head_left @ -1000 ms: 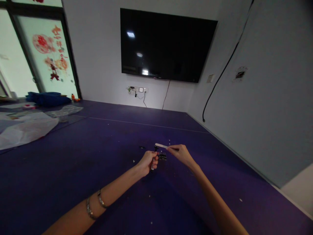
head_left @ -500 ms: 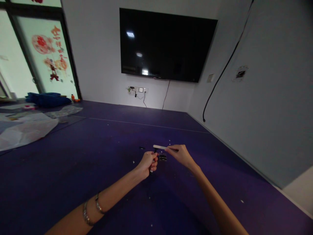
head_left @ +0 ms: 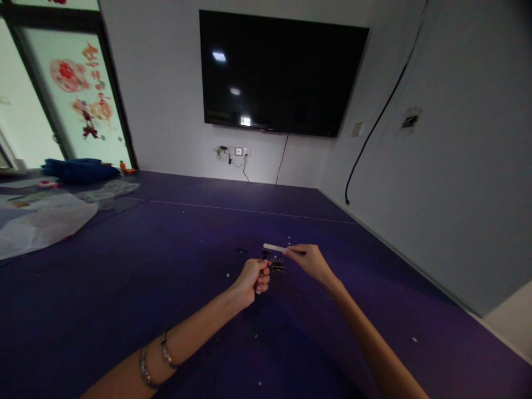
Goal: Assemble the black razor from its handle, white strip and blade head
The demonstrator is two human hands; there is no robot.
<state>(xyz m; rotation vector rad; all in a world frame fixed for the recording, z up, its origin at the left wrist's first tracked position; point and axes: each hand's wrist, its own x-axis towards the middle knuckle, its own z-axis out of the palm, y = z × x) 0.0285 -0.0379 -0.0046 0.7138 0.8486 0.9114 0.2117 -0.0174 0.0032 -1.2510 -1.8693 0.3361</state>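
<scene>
My left hand (head_left: 251,277) is closed round the upright handle of a black razor-shaped tool (head_left: 265,253), whose small wider head shows above my fist. A pale end pokes out below the fingers. My right hand (head_left: 310,260) pinches a slim white stick (head_left: 274,247) with a rounded tip and a darker part under the fingers. The stick lies nearly level, its tip just above the tool's head; whether they touch I cannot tell. Close behind my left fist sits a small dark case (head_left: 277,266) with clear edges. A little black piece (head_left: 241,250) lies to its left.
The purple surface (head_left: 187,310) carries scattered white bits. Clear plastic sheeting (head_left: 54,221), papers and a blue cloth bundle (head_left: 78,170) lie at the left. A television (head_left: 282,72) hangs on the back wall above sockets, and a black cable (head_left: 376,122) runs down the right wall.
The white stick has lifted slightly off the tool's head, uncovering more of it. Both hands keep their grips and have hardly moved; the view has shifted a little.
</scene>
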